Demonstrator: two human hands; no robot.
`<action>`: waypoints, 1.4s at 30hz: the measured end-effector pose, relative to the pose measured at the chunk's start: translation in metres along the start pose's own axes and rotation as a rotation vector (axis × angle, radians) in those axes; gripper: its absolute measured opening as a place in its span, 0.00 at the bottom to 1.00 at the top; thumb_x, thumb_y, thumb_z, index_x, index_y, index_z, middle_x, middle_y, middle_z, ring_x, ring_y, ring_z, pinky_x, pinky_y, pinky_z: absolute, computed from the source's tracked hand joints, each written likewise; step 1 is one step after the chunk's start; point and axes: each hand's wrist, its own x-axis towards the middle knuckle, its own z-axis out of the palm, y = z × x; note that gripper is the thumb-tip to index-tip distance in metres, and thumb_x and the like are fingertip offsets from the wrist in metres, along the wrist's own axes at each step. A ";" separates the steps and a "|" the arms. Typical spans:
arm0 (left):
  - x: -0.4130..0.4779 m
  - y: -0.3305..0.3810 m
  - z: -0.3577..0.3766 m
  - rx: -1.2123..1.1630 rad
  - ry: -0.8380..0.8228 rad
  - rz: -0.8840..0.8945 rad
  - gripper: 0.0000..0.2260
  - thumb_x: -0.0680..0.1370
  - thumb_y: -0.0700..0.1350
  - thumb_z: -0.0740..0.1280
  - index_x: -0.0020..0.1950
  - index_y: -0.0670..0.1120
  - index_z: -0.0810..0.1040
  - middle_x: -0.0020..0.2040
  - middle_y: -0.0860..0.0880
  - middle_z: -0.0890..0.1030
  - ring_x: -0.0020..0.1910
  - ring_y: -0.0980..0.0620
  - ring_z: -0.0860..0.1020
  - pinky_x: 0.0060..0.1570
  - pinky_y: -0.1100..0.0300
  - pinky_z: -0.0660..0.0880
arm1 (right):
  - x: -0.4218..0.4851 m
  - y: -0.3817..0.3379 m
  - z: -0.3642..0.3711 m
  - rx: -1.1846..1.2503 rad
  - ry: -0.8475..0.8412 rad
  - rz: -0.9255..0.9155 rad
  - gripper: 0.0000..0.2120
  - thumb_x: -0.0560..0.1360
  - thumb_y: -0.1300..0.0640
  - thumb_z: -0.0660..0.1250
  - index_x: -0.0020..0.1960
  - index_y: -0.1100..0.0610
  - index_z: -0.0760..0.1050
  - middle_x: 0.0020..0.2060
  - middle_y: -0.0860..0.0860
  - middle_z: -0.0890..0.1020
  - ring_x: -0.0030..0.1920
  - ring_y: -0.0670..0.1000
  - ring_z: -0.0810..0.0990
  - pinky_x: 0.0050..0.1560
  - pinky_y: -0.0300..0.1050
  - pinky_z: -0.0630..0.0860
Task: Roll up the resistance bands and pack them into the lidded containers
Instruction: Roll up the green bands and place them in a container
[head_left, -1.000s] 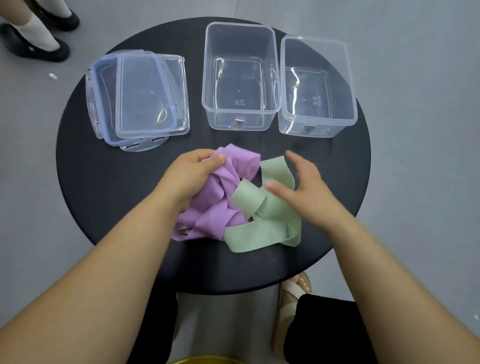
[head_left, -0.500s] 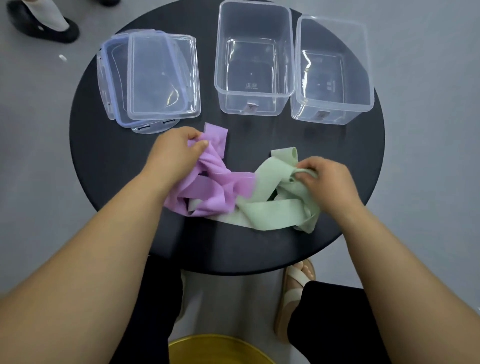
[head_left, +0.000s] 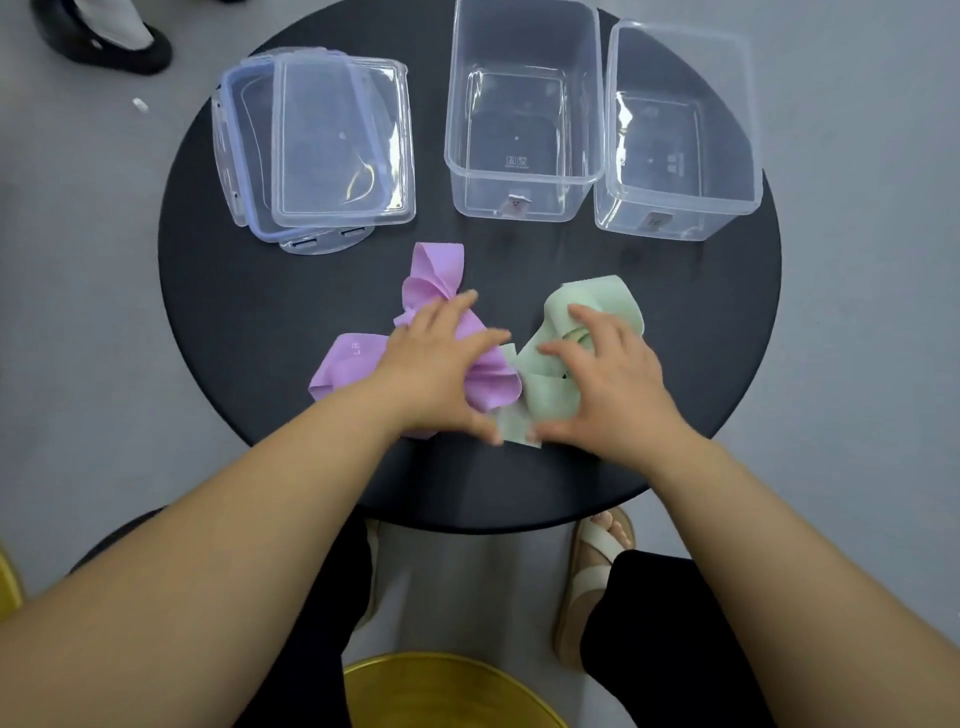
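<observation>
Two bands lie crumpled at the middle of the frame on a round black table, side by side and touching where the hands meet. The purple band is on the left of the pair, with one loop rising toward the upper edge and another end flat out to the left. The green band is bunched on the right.

The left hand lies flat on the purple band, fingers spread and nearly straight, pressing it down without closing round it. The right hand rests on the green band with fingers splayed and only slightly bent over its folds. Both thumbs are blurred and touch a loose green end at the lower edge of the pile.

Above the bands, at upper centre, stands the left box, clear and uncovered, with the right box just beside it at upper right, also uncovered. At upper left two clear lids lie stacked, well apart from the bands.

A black shoe shows on the grey floor at the top left corner; a sandalled foot shows below the table, and a gold rim at the bottom edge
</observation>
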 end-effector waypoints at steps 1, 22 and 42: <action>0.002 0.000 0.007 0.094 -0.032 0.015 0.39 0.65 0.60 0.74 0.72 0.59 0.61 0.77 0.50 0.47 0.75 0.46 0.48 0.69 0.46 0.57 | 0.001 0.002 0.004 -0.083 -0.056 -0.010 0.39 0.63 0.38 0.74 0.70 0.44 0.64 0.76 0.49 0.48 0.76 0.56 0.45 0.74 0.55 0.46; 0.007 -0.038 -0.025 -0.202 0.340 -0.156 0.22 0.75 0.44 0.67 0.69 0.51 0.70 0.72 0.49 0.66 0.69 0.46 0.63 0.65 0.54 0.63 | 0.027 -0.024 0.014 0.149 0.417 -0.356 0.13 0.63 0.58 0.76 0.44 0.59 0.77 0.46 0.55 0.80 0.50 0.62 0.77 0.52 0.54 0.75; -0.023 -0.017 -0.019 -0.207 0.394 -0.137 0.12 0.76 0.46 0.66 0.59 0.51 0.79 0.58 0.50 0.75 0.59 0.45 0.69 0.58 0.52 0.67 | 0.042 -0.027 0.041 -0.007 0.312 -0.171 0.05 0.68 0.55 0.73 0.38 0.56 0.80 0.40 0.51 0.83 0.49 0.60 0.79 0.43 0.50 0.70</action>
